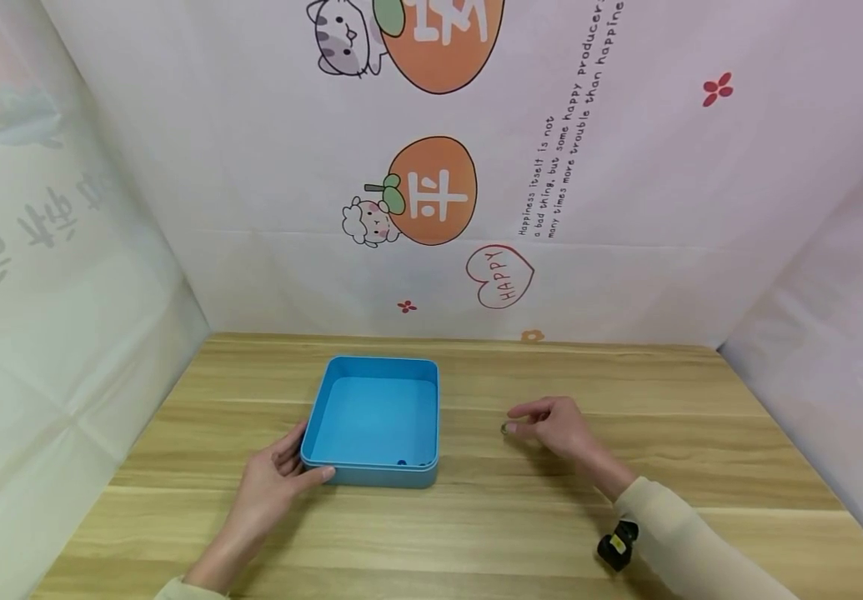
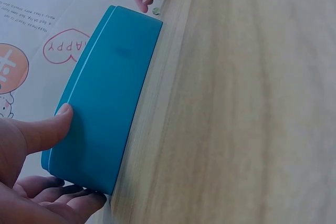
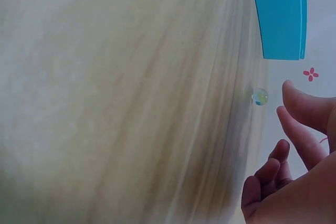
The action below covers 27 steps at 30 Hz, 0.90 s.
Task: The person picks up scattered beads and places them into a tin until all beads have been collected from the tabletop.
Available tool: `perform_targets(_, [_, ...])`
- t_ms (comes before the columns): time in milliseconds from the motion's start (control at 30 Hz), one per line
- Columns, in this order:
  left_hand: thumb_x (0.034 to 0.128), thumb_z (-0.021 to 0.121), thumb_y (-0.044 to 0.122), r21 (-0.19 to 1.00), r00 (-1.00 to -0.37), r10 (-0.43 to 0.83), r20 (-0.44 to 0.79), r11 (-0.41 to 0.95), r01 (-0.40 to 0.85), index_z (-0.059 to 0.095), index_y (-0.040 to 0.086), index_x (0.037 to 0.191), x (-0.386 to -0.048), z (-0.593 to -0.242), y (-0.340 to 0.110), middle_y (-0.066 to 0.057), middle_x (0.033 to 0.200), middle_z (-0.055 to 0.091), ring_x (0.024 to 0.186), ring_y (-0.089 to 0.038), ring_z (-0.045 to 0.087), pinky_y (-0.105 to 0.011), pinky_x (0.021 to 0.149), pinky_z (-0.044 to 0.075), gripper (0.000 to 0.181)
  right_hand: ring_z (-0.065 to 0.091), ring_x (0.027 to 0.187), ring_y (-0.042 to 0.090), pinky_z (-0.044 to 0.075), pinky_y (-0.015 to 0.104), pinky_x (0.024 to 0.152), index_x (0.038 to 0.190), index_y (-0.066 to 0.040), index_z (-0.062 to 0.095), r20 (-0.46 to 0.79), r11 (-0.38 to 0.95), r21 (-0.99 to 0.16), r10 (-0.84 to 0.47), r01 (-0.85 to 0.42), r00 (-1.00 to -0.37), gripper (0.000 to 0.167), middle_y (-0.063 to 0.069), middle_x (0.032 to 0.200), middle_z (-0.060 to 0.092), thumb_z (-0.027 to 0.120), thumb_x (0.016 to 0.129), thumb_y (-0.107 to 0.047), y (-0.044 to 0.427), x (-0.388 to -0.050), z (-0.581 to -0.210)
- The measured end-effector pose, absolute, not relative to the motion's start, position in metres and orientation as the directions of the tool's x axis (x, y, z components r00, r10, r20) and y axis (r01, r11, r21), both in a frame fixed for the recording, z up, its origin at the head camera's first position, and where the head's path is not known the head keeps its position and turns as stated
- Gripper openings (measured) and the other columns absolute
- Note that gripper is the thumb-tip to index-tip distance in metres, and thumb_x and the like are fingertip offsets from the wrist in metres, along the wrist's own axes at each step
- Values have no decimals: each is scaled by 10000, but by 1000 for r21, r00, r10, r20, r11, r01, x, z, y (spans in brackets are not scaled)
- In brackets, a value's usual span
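A blue open-topped box (image 1: 380, 417) sits on the table. My left hand (image 1: 269, 487) grips its near left corner, thumb on the front wall and fingers at the left side, as the left wrist view also shows. Inside, along the near wall, lie two small dark things (image 1: 402, 462), partly hidden. To the right of the box, a clear glass marble (image 3: 260, 96) with a yellow-green and blue tint rests on the wood. My right hand (image 1: 554, 427) is just beside it. In the right wrist view thumb and forefinger stand apart from the marble, the other fingers loosely bent.
The wood-grain table (image 1: 476, 533) runs back to a printed white cloth wall (image 1: 288, 275), with more cloth at the left and right sides. A black device (image 1: 617, 546) is strapped at the right sleeve.
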<state>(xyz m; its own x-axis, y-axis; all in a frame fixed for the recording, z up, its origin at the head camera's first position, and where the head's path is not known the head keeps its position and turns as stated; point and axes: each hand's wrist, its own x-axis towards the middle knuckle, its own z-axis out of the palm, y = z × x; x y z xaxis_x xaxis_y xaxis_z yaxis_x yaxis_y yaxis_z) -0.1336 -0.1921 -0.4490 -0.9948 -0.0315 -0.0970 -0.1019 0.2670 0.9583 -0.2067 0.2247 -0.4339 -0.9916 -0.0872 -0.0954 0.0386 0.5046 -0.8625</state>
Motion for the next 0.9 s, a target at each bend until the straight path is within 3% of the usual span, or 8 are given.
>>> perform_targets(200, [878,890,124,962,-995,-32,-94,256,-99,344,-38,1615,-134,-449,-192,-291,1618,348,1457,-408,404,-436,1097,465,932,531,857,219,455,275,642,1103,-13,812,-95,524,-851,-77,40,-993,255,89,985,664,872,886,-134,224,-208,-437])
perform_targets(433, [876,892,127,960,-995,-31,-91,264,-96,346,-42,1613,-134,-450,-192,-295,1616,349,1452,-411,410,-437,1093,467,933,569,1001,251,468,335,753,1087,-36,824,-90,576,-817,-92,21,-992,240,135,1208,704,878,886,-156,223,-208,-438])
perform_targets(767, [878,892,133,956,-996,-31,-89,277,-94,348,-34,1615,-133,-448,-191,-289,1622,342,1457,-413,401,-448,1098,463,931,619,1128,315,526,459,904,1059,-47,829,-89,604,-797,-95,13,-991,211,168,1237,720,881,878,-141,224,-210,-440])
perform_targets(900, [858,910,140,953,-996,-24,-86,288,-89,296,-34,1633,-135,-448,-192,-256,1654,301,1491,-398,356,-434,1128,430,1003,622,1106,296,523,418,872,1051,-55,832,-89,609,-794,-103,8,-991,204,161,1224,730,883,875,-145,223,-211,-440])
